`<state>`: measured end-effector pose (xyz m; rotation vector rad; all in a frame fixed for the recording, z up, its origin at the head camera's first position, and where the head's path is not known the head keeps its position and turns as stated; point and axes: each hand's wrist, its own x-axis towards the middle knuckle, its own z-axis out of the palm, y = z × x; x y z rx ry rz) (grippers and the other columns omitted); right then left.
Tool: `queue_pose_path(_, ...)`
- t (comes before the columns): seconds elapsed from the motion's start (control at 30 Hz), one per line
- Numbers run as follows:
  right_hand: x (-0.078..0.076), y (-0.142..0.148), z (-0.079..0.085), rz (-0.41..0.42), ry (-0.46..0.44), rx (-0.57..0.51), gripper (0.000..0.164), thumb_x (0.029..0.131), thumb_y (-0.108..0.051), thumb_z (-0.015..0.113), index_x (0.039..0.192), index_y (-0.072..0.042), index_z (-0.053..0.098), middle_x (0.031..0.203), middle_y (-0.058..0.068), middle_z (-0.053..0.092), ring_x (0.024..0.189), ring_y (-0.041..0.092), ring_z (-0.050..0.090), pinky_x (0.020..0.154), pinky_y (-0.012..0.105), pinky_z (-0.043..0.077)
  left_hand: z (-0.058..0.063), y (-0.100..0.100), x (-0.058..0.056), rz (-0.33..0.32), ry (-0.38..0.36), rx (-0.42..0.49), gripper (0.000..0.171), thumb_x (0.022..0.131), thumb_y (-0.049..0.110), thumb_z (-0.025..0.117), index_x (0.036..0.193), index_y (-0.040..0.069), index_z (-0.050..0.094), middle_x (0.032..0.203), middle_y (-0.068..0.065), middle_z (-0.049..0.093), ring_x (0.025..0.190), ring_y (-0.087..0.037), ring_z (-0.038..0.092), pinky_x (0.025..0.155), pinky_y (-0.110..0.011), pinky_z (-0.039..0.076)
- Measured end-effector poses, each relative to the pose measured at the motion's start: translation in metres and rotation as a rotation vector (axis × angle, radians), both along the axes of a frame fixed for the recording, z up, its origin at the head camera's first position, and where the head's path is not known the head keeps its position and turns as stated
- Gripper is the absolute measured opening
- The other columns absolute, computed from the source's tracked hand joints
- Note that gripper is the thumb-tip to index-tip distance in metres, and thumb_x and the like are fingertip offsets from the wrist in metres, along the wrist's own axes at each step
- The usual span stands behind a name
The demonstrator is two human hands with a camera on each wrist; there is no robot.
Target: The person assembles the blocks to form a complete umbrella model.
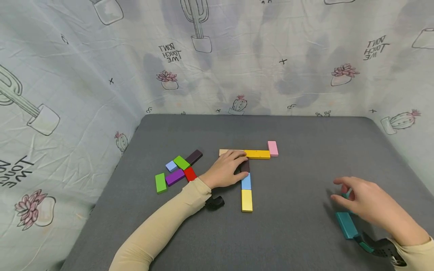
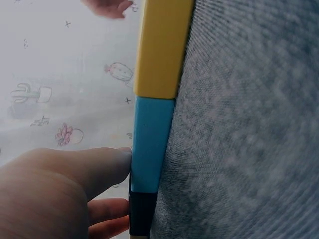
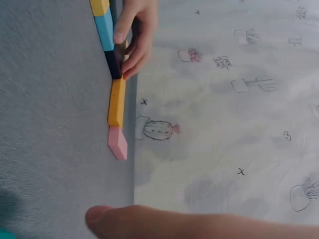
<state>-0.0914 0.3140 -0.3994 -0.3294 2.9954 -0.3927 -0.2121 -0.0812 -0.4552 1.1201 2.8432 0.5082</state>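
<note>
My left hand [image 1: 226,169] rests on a row of flat blocks, its thumb and fingertips touching about the dark block [image 1: 245,166]. Below that block run a light-blue block [image 1: 246,181] and a yellow block [image 1: 246,200], end to end. An orange block [image 1: 257,154] and a pale beige block [image 1: 223,151], partly covered by the hand, form a crossbar at the top. A pink block [image 1: 272,148] adjoins the orange one's right end. My right hand [image 1: 367,199] hovers over teal blocks; one teal block [image 1: 346,225] lies below it, another is mostly hidden behind the fingers.
Left of the left forearm lies a loose group: a green block [image 1: 161,183], purple block [image 1: 175,177], red block [image 1: 190,174], small blue block [image 1: 171,166], second green block [image 1: 181,162] and dark block [image 1: 194,157]. A patterned cloth [image 1: 257,75] hangs behind the grey table [image 1: 298,233].
</note>
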Motion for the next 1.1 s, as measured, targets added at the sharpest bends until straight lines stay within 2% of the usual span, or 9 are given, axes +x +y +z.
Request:
queue_pose_path(0.17, 0.027, 0.003, -0.01, -0.052, 0.024, 0.019, 0.046, 0.089, -0.028, 0.083, 0.123, -0.001, 0.068, 0.095, 0.0, 0.065, 0.07, 0.004, 0.052, 0.056, 0.027, 0.042, 0.001, 0.0, -0.001, 0.002, -0.005, 0.003, 0.055, 0.104, 0.043, 0.063, 0.149, 0.012, 0.058, 0.159, -0.005, 0.046, 0.147, -0.024, 0.04, 0.123, -0.046, 0.033)
queue_pose_path(0.3, 0.043, 0.001, -0.02, -0.09, 0.01, 0.027, 0.05, 0.088, -0.032, 0.084, 0.126, -0.004, 0.067, 0.105, 0.009, 0.066, 0.081, 0.022, 0.067, 0.058, 0.039, 0.05, 0.0, -0.001, -0.001, 0.004, 0.0, 0.004, 0.055, 0.104, 0.044, 0.063, 0.148, 0.012, 0.058, 0.159, -0.005, 0.047, 0.146, -0.024, 0.041, 0.123, -0.046, 0.034)
queue_pose_path(0.43, 0.052, -0.002, -0.027, -0.136, -0.051, 0.048, 0.052, 0.086, -0.036, 0.084, 0.127, -0.008, 0.067, 0.112, 0.016, 0.063, 0.087, 0.032, 0.069, 0.057, 0.047, 0.051, 0.0, -0.002, -0.002, 0.006, 0.004, 0.002, 0.055, 0.103, 0.044, 0.063, 0.148, 0.011, 0.058, 0.158, -0.005, 0.047, 0.146, -0.024, 0.041, 0.123, -0.046, 0.034)
queue_pose_path(0.6, 0.053, -0.004, -0.032, -0.147, -0.075, 0.053, 0.046, 0.085, -0.028, 0.084, 0.124, -0.008, 0.068, 0.111, 0.02, 0.062, 0.079, 0.031, 0.066, 0.055, 0.047, 0.05, 0.0, -0.002, -0.002, 0.008, 0.0, 0.008, 0.055, 0.103, 0.043, 0.064, 0.148, 0.011, 0.058, 0.158, -0.005, 0.047, 0.146, -0.024, 0.041, 0.123, -0.046, 0.034)
queue_pose_path(0.77, 0.053, -0.007, -0.032, -0.121, -0.045, 0.039, 0.041, 0.084, -0.017, 0.083, 0.121, -0.006, 0.069, 0.111, 0.021, 0.061, 0.08, 0.032, 0.066, 0.057, 0.048, 0.05, 0.0, -0.001, -0.001, 0.008, 0.0, 0.003, 0.055, 0.103, 0.043, 0.063, 0.148, 0.012, 0.058, 0.159, -0.005, 0.047, 0.146, -0.024, 0.041, 0.123, -0.046, 0.034)
queue_pose_path(0.83, 0.053, -0.008, -0.032, -0.114, -0.029, 0.035, 0.04, 0.085, -0.017, 0.081, 0.121, -0.007, 0.069, 0.112, 0.02, 0.062, 0.085, 0.037, 0.068, 0.058, 0.05, 0.051, 0.0, -0.001, -0.001, 0.005, -0.001, 0.001, 0.055, 0.104, 0.043, 0.063, 0.148, 0.012, 0.058, 0.159, -0.005, 0.047, 0.146, -0.024, 0.041, 0.123, -0.046, 0.034)
queue_pose_path(0.93, 0.05, -0.011, -0.029, -0.098, 0.004, 0.018, 0.037, 0.086, -0.016, 0.079, 0.12, -0.007, 0.07, 0.117, 0.022, 0.063, 0.103, 0.051, 0.066, 0.063, 0.058, 0.053, 0.0, 0.0, 0.0, 0.002, -0.004, 0.004, 0.055, 0.104, 0.043, 0.063, 0.148, 0.012, 0.058, 0.159, -0.005, 0.046, 0.146, -0.024, 0.041, 0.123, -0.046, 0.034)
queue_pose_path(1.03, 0.041, -0.013, -0.027, -0.068, 0.036, 0.003, 0.038, 0.086, -0.016, 0.08, 0.121, -0.004, 0.07, 0.114, 0.022, 0.064, 0.095, 0.045, 0.067, 0.063, 0.053, 0.054, -0.001, 0.0, 0.0, 0.002, -0.005, 0.006, 0.055, 0.104, 0.043, 0.063, 0.148, 0.012, 0.058, 0.159, -0.006, 0.046, 0.146, -0.024, 0.041, 0.123, -0.046, 0.034)
queue_pose_path(1.1, 0.033, -0.015, -0.025, -0.047, 0.055, -0.004, 0.039, 0.086, -0.015, 0.08, 0.122, -0.003, 0.07, 0.11, 0.019, 0.063, 0.083, 0.032, 0.064, 0.059, 0.046, 0.052, -0.001, 0.0, 0.0, 0.003, -0.004, 0.006, 0.055, 0.104, 0.043, 0.063, 0.148, 0.012, 0.058, 0.159, -0.005, 0.046, 0.146, -0.024, 0.041, 0.123, -0.046, 0.034)
